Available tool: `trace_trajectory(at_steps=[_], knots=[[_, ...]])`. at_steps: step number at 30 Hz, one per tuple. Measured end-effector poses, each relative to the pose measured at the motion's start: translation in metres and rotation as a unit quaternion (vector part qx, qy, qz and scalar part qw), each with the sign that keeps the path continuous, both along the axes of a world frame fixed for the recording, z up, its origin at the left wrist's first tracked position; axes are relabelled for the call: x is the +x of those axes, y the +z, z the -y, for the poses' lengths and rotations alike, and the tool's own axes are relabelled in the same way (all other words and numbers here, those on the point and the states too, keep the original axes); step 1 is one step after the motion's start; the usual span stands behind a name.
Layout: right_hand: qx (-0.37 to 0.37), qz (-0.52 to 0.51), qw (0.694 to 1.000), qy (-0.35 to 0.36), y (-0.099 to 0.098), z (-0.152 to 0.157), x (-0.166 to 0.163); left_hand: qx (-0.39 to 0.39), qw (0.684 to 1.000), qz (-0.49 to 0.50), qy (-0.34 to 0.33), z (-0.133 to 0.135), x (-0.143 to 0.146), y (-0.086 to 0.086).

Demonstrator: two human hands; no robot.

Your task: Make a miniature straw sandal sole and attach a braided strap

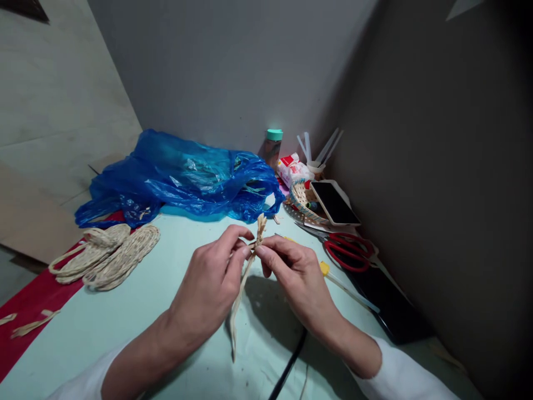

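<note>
Both my hands meet over the middle of the pale green table (183, 355). Between them is a piece of straw-coloured fibre (261, 225), bunched or knotted at its top, with a long strand hanging below. My left hand (214, 275) pinches the fibre between thumb and index finger. From the other side, my right hand (295, 269) also pinches it with thumb and index finger. The fingertips hide part of the fibre where they touch. To the left lie two bundles of woven straw cord (122, 258).
A blue plastic bag (179, 178) lies at the back. Red-handled scissors (350, 251), a phone (335, 203), a small basket (297, 194) and a glue stick tool (353, 291) sit at right. A green-lidded jar (273, 145) stands by the wall. A black cable (289, 366) runs in front.
</note>
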State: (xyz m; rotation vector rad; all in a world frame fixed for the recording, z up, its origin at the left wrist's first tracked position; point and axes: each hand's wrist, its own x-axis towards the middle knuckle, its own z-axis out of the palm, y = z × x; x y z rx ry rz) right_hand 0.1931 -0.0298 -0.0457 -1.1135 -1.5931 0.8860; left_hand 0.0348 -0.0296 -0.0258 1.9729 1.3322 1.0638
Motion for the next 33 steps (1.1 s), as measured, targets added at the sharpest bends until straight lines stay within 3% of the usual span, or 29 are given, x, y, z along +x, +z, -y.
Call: trace_trajectory(at_steps=[4, 9, 14, 18, 21, 23, 25, 27, 29, 31, 32, 33], knots=[[-0.007, -0.032, 0.999, -0.036, 0.000, -0.002, 0.000, 0.111, 0.990, -0.072, 0.038, 0.000, -0.002, 0.001], [-0.014, -0.074, 0.996, -0.038, 0.000, -0.003, -0.001, 0.245, 0.966, -0.087, 0.011, 0.011, 0.005, -0.008], [-0.016, -0.101, 0.994, -0.033, 0.001, -0.003, -0.001, 0.409, 0.888, -0.212, -0.004, 0.014, 0.015, -0.021], [-0.040, -0.133, 0.990, -0.031, -0.005, -0.009, -0.001, 0.459, 0.825, -0.327, 0.050, 0.009, 0.026, -0.023], [-0.045, -0.149, 0.987, -0.038, -0.012, -0.014, -0.002, 0.473, 0.796, -0.371, 0.072, 0.006, 0.034, -0.027], [-0.044, -0.158, 0.986, -0.044, -0.015, -0.017, -0.002, 0.458, 0.806, -0.369, 0.063, 0.007, 0.036, -0.032], [-0.038, -0.165, 0.984, -0.057, -0.015, -0.020, 0.000, 0.423, 0.838, -0.345, 0.022, 0.009, 0.035, -0.037], [-0.023, -0.165, 0.984, -0.068, -0.011, -0.022, 0.004, 0.381, 0.875, -0.297, -0.038, 0.010, 0.031, -0.037], [-0.005, -0.155, 0.986, -0.062, -0.007, -0.023, 0.008, 0.324, 0.923, -0.200, -0.051, 0.008, 0.025, -0.031], [0.010, -0.142, 0.989, -0.044, -0.005, -0.022, 0.009, 0.206, 0.978, -0.034, 0.003, 0.001, 0.021, -0.020], [0.016, -0.136, 0.990, -0.033, -0.005, -0.021, 0.009, 0.118, 0.991, 0.055, 0.024, -0.003, 0.020, -0.014], [0.020, -0.130, 0.991, -0.020, -0.006, -0.021, 0.008, 0.013, 0.990, 0.139, 0.000, -0.008, 0.019, -0.009]])
